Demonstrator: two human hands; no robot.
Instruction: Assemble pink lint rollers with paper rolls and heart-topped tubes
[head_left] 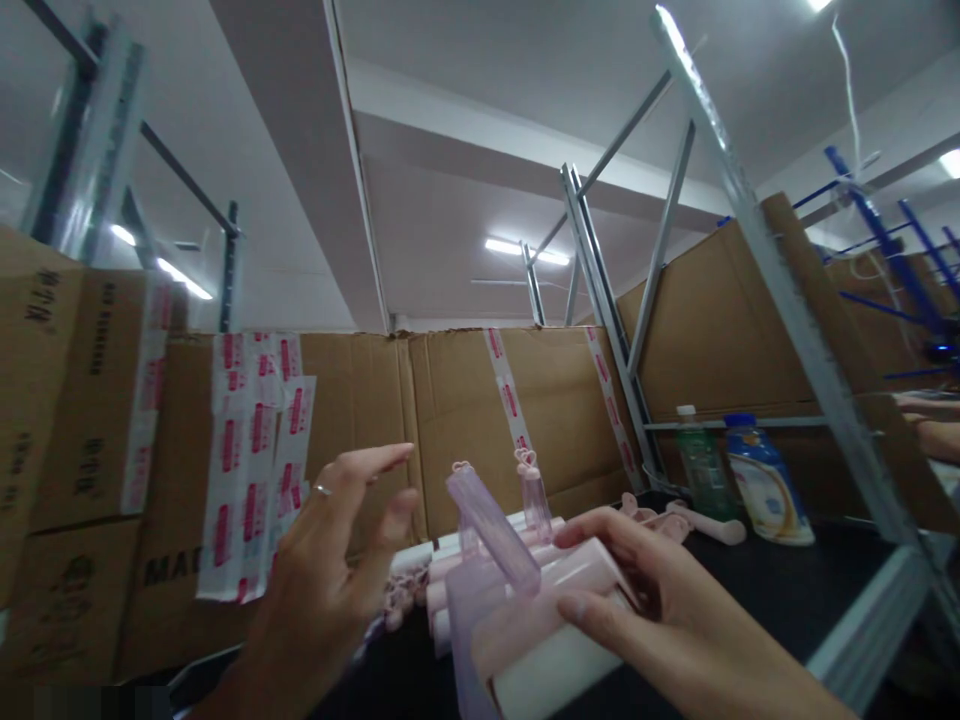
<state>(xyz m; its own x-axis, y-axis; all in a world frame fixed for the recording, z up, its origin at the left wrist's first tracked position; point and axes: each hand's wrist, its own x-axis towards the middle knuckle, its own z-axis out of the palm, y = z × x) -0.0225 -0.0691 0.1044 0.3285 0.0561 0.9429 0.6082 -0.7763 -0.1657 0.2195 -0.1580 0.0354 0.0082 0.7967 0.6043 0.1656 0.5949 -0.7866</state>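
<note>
My right hand [645,600] is closed around a bundle of pale pink tubes [547,640], thumb across the top and fingers wrapped around the far side. One clear pink tube [491,525] with a heart-shaped loop on its end sticks up at a slant from the bundle. My left hand [330,570] is open, fingers spread, holding nothing; it hovers just left of the slanted tube, apart from it.

In my judgement, good handling here means a firm right-hand grip so the bundle does not fan out, and pinching the slanted tube near its middle, not by the loop.

More pink tubes [480,560] lie on the dark worktop [787,590] behind the bundle. Two bottles [757,480] stand to its right.
</note>
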